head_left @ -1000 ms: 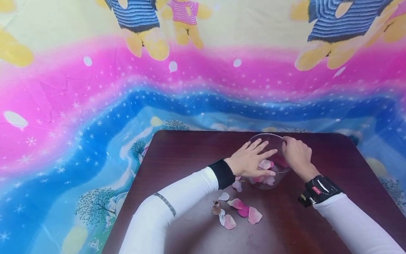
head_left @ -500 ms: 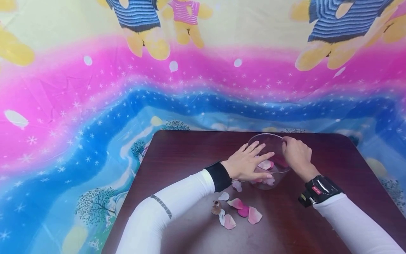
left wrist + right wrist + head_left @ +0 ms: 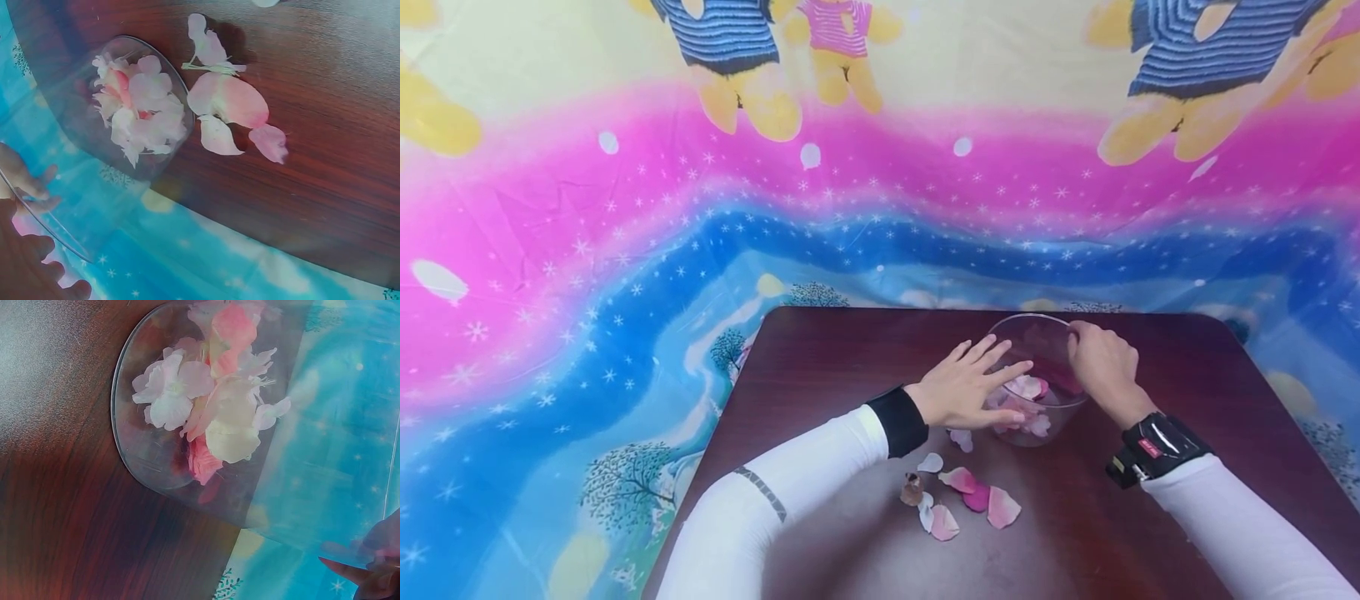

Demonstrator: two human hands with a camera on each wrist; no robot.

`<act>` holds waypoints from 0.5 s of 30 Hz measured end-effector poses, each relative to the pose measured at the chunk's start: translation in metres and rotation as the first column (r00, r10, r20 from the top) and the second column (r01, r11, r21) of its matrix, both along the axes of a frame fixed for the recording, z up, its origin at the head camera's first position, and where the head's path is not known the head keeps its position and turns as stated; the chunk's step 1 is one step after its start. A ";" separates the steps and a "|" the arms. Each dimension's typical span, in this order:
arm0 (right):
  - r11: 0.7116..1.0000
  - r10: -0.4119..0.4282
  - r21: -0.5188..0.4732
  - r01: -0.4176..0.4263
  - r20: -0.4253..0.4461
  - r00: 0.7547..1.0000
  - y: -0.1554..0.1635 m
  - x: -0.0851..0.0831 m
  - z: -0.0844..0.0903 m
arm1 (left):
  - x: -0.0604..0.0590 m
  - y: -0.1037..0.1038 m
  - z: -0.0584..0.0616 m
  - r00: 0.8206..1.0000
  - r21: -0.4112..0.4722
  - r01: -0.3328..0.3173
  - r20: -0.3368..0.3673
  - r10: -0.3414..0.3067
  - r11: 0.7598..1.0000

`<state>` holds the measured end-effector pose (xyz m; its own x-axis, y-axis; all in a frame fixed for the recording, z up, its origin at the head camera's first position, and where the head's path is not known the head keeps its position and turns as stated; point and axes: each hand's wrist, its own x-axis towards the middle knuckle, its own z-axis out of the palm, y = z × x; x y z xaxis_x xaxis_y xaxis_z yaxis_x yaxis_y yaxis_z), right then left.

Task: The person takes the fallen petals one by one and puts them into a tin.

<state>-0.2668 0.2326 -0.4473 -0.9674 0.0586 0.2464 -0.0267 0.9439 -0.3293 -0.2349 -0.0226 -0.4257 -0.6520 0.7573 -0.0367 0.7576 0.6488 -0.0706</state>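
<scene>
Though no writing legible: right hand [image 3: 1101,367] fingers pinching glass bowl [image 3: 1037,343] rim, left hand [image 3: 966,385] fingers spread wide.

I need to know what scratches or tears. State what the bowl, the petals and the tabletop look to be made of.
Bowl: clear glass or hard plastic; see-through wall, thin glossy rim; which one is unclear.
Petals: probably fabric, pink and white; thin, matte, evenly cut, though real petals cannot be ruled out.
Tabletop: dark reddish wood or wood-look laminate; grain lines under a soft sheen.
</scene>
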 end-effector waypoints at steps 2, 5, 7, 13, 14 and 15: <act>1.000 -0.001 -0.001 0.001 -0.006 1.000 0.000 0.000 0.000 | 0.000 -0.003 0.000 1.000 0.008 -0.008 0.001 0.008 1.000; 1.000 -0.001 -0.003 0.001 -0.015 1.000 0.000 0.001 0.001 | -0.001 -0.007 0.001 1.000 0.015 -0.020 0.002 0.020 1.000; 1.000 0.000 -0.003 0.000 -0.018 1.000 0.001 0.001 0.001 | -0.001 -0.010 0.001 1.000 0.018 -0.027 0.012 0.027 0.999; 1.000 0.004 -0.004 -0.004 -0.016 1.000 0.000 0.002 0.000 | 0.002 -0.022 -0.003 0.997 0.028 -0.049 0.063 0.047 0.998; 1.000 0.005 -0.004 -0.005 -0.015 1.000 0.000 0.002 0.000 | 0.002 -0.025 -0.004 0.996 0.032 -0.053 0.069 0.050 0.998; 1.000 0.005 -0.004 -0.005 -0.015 1.000 0.000 0.002 0.000 | 0.003 -0.028 -0.005 0.996 0.037 -0.054 0.072 0.052 0.998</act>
<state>-0.2650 0.2323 -0.4475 -0.9639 0.0549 0.2606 -0.0363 0.9424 -0.3326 -0.2321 -0.0504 -0.4306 -0.6881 0.7235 -0.0551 0.7243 0.6895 0.0081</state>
